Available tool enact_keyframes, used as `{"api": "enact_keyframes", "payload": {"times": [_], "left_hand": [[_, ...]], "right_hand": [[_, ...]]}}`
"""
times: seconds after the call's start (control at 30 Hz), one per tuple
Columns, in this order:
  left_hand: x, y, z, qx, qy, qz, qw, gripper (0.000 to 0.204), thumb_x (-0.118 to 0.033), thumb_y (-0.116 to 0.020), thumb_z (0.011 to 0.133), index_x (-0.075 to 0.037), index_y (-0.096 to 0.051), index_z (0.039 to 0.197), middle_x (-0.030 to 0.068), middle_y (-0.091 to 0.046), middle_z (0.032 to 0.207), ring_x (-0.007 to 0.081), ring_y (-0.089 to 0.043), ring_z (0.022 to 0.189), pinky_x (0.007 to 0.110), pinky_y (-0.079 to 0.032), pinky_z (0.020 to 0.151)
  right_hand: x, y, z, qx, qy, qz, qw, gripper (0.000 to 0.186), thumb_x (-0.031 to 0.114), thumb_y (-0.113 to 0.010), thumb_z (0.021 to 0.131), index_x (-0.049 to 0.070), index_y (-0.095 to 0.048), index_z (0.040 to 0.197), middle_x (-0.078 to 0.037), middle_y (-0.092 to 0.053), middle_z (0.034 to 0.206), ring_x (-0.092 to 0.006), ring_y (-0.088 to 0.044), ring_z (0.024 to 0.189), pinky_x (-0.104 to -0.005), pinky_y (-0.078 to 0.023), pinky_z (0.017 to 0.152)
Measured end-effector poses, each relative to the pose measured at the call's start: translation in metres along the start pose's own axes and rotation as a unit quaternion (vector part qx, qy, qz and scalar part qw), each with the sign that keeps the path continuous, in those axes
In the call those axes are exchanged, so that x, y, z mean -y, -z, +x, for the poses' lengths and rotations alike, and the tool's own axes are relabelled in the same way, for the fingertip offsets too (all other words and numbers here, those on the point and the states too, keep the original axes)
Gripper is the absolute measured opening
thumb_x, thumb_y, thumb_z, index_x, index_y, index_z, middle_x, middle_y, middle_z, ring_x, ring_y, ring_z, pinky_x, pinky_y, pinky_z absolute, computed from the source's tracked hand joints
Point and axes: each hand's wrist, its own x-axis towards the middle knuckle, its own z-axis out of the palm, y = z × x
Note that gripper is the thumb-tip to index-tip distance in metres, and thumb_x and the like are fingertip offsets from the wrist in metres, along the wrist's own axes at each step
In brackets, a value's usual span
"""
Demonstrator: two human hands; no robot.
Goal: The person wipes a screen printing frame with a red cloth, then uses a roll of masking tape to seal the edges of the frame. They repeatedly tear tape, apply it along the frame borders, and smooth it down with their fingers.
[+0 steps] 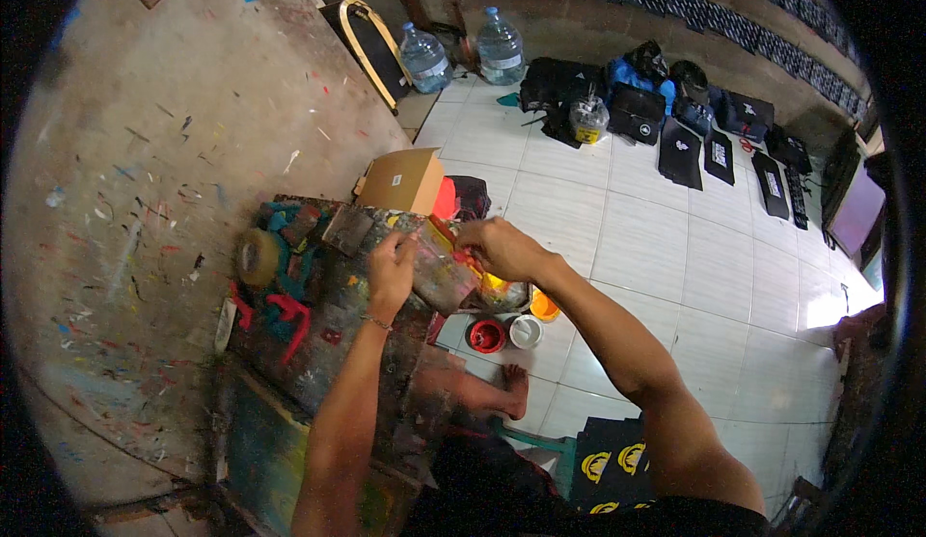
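Observation:
My left hand (391, 272) is closed, its fingertips pressed together at the side of a greyish, paint-stained panel (446, 281) over the worktable. Whether it grips the panel or something small is hidden. Across from it, my right hand (506, 248) has its fingers curled inward. A red and yellow patch shows under those fingers, but I cannot tell what they hold. Between the hands runs a yellow strip (441, 232) along the panel's edge. Below the right hand, yellow paint (494, 284) smears a rounded, stained surface.
Red (486, 335), white (526, 332) and orange (545, 305) paint tubs stand on the tiles. A cardboard box (403, 180) sits behind the stained worktable (338, 310), which carries a tape roll (258, 256). Printed dark pieces (608, 462) lie at lower right; water jugs (501, 47) stand farther back.

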Motion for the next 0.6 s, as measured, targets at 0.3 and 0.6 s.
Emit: {"api": "enact_keyframes", "payload": {"times": [0.3,0.6], "left_hand": [[0.008,-0.007,-0.005,-0.020,-0.010,0.001,1.000,0.032,-0.028,-0.063,0.097,0.003,-0.067,0.093,0.0160,-0.064,0.070,0.0279,-0.059,0.063,0.041,-0.048,0.065],[0.008,0.014,-0.014,-0.060,0.014,-0.048,0.997,0.031,-0.028,-0.063,0.098,0.003,-0.066,0.096,0.0103,-0.062,0.071,0.0176,-0.054,0.066,0.036,-0.046,0.065]], "right_hand": [[0.010,0.025,0.005,-0.017,0.051,-0.029,0.998,0.018,-0.002,-0.060,0.076,0.000,-0.069,0.092,-0.019,-0.067,0.095,-0.0382,-0.064,0.091,-0.0450,-0.052,0.081],[0.018,0.004,-0.024,0.129,-0.036,-0.032,0.990,0.022,-0.004,-0.062,0.070,0.000,-0.070,0.090,-0.018,-0.068,0.092,-0.0366,-0.066,0.088,-0.0434,-0.053,0.079]]}}
